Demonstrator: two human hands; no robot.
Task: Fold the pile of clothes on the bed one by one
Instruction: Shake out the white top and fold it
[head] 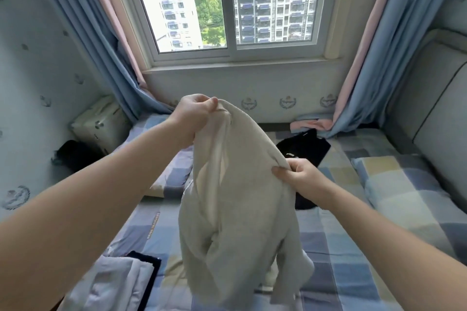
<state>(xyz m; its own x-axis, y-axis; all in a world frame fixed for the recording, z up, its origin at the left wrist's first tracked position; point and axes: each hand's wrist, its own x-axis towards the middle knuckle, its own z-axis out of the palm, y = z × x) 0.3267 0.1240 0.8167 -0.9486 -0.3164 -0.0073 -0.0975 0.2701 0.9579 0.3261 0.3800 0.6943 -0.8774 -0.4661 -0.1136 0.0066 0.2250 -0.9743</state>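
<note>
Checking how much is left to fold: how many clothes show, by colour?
Grey garment, held up: 1
Black garment, behind it: 1
White folded piece, dark-edged, near left: 1
Total: 3; pink cloth by the curtain unclear.

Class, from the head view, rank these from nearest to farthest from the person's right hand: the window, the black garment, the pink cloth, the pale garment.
1. Pale garment, pinched by the right hand itself.
2. Black garment, on the bed just beyond that hand.
3. Pink cloth, farther back by the right curtain.
4. Window, on the far wall.
</note>
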